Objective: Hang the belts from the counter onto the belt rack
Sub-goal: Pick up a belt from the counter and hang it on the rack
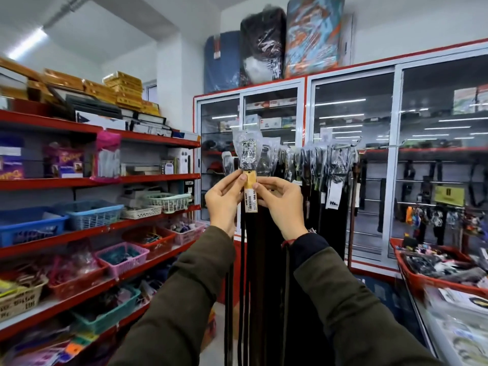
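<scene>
I hold a dark belt (253,260) upright in front of me, its buckle (247,151) wrapped in clear plastic at the top. A yellow and white price tag (250,192) sits just below the buckle. My left hand (224,199) pinches the belt and tag from the left. My right hand (282,204) pinches them from the right. The strap hangs straight down between my sleeves. Behind it, the belt rack (351,145) carries several dark belts (330,186) with wrapped buckles.
Red shelves (105,180) with baskets and boxes line the left side. Glass-door cabinets (396,154) stand behind the rack. A red tray of small goods (433,280) and a glass counter (454,326) are at the right.
</scene>
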`<state>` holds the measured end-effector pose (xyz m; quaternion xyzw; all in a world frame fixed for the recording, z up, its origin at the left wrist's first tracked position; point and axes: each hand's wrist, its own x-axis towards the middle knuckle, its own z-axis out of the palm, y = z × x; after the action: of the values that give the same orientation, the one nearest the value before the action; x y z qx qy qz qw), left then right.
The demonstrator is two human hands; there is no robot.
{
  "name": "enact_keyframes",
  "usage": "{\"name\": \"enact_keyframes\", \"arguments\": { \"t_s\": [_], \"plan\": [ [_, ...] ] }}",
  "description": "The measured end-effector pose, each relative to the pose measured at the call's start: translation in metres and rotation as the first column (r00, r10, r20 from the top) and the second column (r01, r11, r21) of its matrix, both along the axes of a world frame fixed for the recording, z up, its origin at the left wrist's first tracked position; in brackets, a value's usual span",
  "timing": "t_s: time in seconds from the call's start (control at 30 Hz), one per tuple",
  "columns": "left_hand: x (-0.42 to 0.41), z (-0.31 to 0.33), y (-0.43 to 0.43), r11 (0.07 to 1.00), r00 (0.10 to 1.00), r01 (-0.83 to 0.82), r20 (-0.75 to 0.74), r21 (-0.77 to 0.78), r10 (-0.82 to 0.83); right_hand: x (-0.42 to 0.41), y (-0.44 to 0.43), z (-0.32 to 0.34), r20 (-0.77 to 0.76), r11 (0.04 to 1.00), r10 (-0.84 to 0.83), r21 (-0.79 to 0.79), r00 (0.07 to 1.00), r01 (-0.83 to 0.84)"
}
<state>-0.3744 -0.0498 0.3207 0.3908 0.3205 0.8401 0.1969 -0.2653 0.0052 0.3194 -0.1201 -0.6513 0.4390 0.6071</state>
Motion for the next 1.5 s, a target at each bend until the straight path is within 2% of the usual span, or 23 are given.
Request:
{"name": "enact_keyframes", "arguments": {
  "t_s": [0.37,0.67,0.9,1.07,1.17,1.23,1.3,1.4,1.5],
  "plan": [
    [-0.009,0.020,0.022,1.000,0.999,0.001,0.052,0.002,-0.001,-0.014,0.013,0.023,-0.037,0.997,0.026,-0.072,0.999,-0.029],
    [-0.004,0.030,0.024,0.998,0.989,-0.063,0.134,0.006,0.062,-0.016,0.012,0.034,-0.036,0.996,0.032,-0.079,0.999,-0.035],
    [-0.006,0.023,0.027,0.991,0.988,0.077,0.141,-0.107,-0.061,-0.013,0.018,0.023,-0.025,0.980,0.059,-0.188,0.998,-0.063],
    [-0.005,0.029,0.034,0.987,0.994,0.074,0.088,-0.145,-0.061,-0.013,0.026,0.026,-0.015,0.976,0.051,-0.212,0.999,-0.053],
    [-0.004,0.027,0.041,0.980,0.998,-0.059,-0.038,-0.192,0.053,-0.014,0.033,0.022,0.064,0.977,0.002,-0.212,0.998,0.012],
    [-0.002,0.019,0.044,0.958,0.967,-0.215,-0.177,-0.190,0.182,-0.012,0.037,0.014,0.143,0.981,-0.104,-0.148,0.984,0.125],
    [0.005,0.004,0.044,0.912,0.885,-0.379,-0.348,-0.154,0.309,-0.005,0.037,0.000,0.228,0.957,-0.290,0.036,0.930,0.289],
    [0.014,-0.032,0.042,0.842,0.721,-0.536,-0.549,-0.055,0.423,0.013,0.033,-0.027,0.258,0.880,-0.448,0.298,0.856,0.370],
    [0.024,-0.072,0.037,0.788,0.573,-0.616,-0.678,0.015,0.461,0.033,0.029,-0.060,0.281,0.734,-0.633,0.513,0.721,0.445]
  ]
}}
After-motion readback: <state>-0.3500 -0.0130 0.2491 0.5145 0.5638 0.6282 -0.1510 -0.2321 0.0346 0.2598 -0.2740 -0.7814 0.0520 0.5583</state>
